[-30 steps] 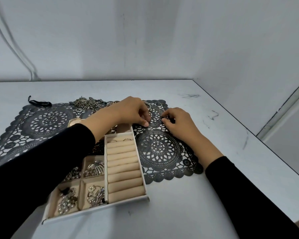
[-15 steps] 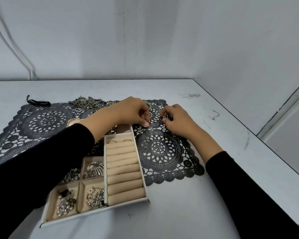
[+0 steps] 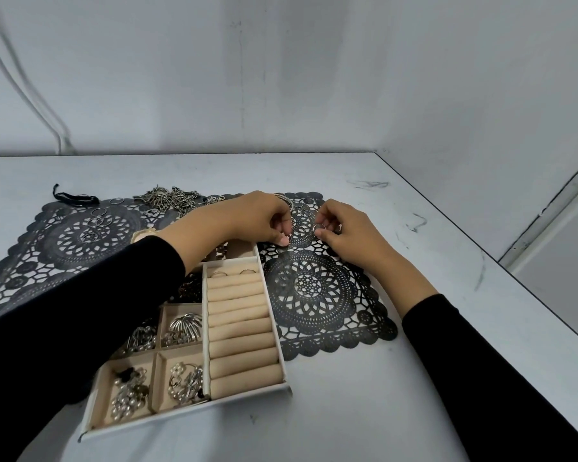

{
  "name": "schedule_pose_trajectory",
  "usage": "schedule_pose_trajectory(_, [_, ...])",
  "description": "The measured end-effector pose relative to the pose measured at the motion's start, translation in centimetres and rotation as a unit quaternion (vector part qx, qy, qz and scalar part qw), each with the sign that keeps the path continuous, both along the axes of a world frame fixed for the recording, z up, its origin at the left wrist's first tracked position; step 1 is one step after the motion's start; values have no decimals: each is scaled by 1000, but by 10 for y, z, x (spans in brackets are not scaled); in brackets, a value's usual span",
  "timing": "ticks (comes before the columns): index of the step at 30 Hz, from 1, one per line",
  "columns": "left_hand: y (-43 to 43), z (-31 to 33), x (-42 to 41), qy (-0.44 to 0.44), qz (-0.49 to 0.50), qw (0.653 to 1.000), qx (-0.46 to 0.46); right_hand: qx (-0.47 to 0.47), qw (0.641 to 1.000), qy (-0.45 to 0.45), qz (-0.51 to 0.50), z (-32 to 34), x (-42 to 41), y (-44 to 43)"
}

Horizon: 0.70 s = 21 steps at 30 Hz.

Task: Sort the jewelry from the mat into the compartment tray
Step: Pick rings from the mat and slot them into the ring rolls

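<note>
A black lace mat (image 3: 317, 295) lies on the white table. A beige compartment tray (image 3: 214, 400) sits on its near left part, with ring rolls (image 3: 241, 325) and cells of silver jewelry (image 3: 184, 325). My right hand (image 3: 347, 235) pinches a thin silver ring (image 3: 318, 227) just above the mat's far right part. My left hand (image 3: 257, 218) reaches over the tray, fingers curled, thumb tip pressed on the mat beside small rings (image 3: 297, 228). Whether it holds one is hidden.
A heap of silver chains (image 3: 171, 200) and loose rings (image 3: 99, 220) lie on the mat's far left. A black cord (image 3: 74, 198) rests beyond them. The table's right edge (image 3: 481, 261) runs close to the wall corner.
My right hand has lifted slightly and drawn a ring up off the mat between its fingertips. My left hand has stayed in place over the tray's far end.
</note>
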<state>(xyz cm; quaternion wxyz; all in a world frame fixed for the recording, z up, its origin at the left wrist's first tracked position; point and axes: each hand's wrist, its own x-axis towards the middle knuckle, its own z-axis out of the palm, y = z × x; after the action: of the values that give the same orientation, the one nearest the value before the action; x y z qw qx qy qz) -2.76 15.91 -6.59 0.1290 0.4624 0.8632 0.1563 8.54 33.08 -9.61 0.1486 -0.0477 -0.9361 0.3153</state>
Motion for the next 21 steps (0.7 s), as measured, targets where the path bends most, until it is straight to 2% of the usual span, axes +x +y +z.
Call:
schedule_pose_trajectory(8, [-5, 1, 3, -25, -12, 998, 49, -21, 999, 26, -2, -1, 2, 4])
schedule_pose_trajectory(15, [-8, 6, 7, -29, -12, 998, 61, -100, 994, 42, -32, 3, 6, 7])
schedule_pose_trajectory(21, [-17, 13, 16, -42, 23, 992, 112, -181, 981, 41, -46, 7, 10, 3])
